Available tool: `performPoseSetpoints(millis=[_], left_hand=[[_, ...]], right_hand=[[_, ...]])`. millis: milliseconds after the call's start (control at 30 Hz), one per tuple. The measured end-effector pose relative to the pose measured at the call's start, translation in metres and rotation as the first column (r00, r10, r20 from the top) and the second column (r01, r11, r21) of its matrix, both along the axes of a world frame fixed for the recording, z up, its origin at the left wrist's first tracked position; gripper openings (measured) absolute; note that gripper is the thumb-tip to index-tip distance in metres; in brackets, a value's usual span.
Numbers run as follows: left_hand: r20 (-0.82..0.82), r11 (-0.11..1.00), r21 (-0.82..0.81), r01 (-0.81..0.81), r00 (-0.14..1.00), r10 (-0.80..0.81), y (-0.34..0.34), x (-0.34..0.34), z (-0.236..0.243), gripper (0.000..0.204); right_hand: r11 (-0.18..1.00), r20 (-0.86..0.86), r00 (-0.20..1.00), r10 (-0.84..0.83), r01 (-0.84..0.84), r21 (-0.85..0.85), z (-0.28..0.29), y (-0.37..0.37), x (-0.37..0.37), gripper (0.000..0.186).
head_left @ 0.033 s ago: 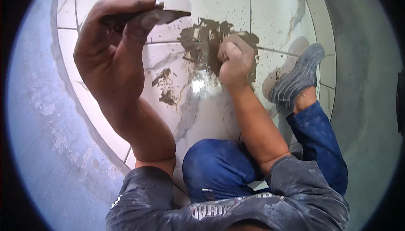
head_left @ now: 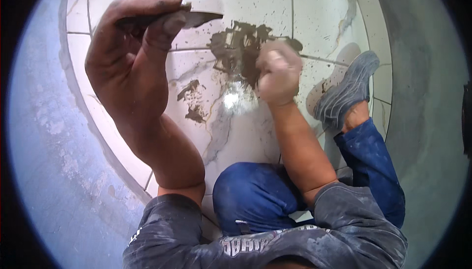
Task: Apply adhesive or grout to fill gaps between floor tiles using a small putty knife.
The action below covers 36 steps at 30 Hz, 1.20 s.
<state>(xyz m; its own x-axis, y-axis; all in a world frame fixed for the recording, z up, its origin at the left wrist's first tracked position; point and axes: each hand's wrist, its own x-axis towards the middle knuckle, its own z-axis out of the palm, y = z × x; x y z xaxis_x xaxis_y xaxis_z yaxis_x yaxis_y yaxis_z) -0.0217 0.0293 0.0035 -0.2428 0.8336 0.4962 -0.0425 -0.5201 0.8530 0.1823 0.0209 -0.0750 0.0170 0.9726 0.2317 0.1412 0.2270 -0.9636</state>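
Raised at the upper left, my left hand [head_left: 128,62] grips a thin, dark, flat blade-like tool [head_left: 206,17] between fingers and thumb, with its tip pointing right. My right hand [head_left: 278,72] is closed and blurred by motion over the right part of a dark, wet grout-like smear [head_left: 228,47] on the white marbled tile floor [head_left: 324,8]. Whatever it may hold is hidden by the fingers. Smaller dark smudges [head_left: 195,112] lie left of a bright reflection, below the main smear.
My bent knee in blue trousers [head_left: 250,190] rests at the bottom centre. My foot in a grey shoe [head_left: 349,84] is on the tiles at the right. A pale, mottled blue-grey surface [head_left: 54,146] borders the tiles on the left, a smooth grey one [head_left: 423,121] on the right.
My right hand has shifted slightly to the right over the smear and is now more blurred. My left hand and its tool are practically still.
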Motion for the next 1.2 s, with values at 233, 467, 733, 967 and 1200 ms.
performPoseSetpoints(millis=[233,467,733,967,1200], left_hand=[[-0.035,1.0,0.01,-0.021,0.999,0.022,-0.003,-0.003,-0.005,0.02],[-0.031,0.999,-0.024,-0.026,0.999,0.025,-0.002,0.001,0.0,0.019],[-0.029,1.0,-0.001,-0.009,1.0,0.009,0.001,0.0,-0.001,0.019],[-0.045,1.0,0.004,-0.004,0.999,0.005,0.002,-0.002,0.002,0.02],[-0.019,0.999,0.037,0.011,1.0,-0.01,0.0,0.002,-0.004,0.018]], right_hand=[[0.992,-0.163,0.987,-0.009,-0.011,-0.123,0.001,0.002,0.004,0.025],[1.0,-0.053,0.998,-0.02,0.021,0.014,-0.01,-0.001,0.007,0.028],[0.981,0.179,0.979,-0.092,0.058,0.183,-0.022,0.0,0.01,0.026],[0.995,0.041,0.998,-0.042,0.046,-0.092,-0.022,-0.002,-0.003,0.024],[0.982,-0.051,0.998,-0.035,0.025,-0.185,-0.014,-0.004,-0.003,0.026]])
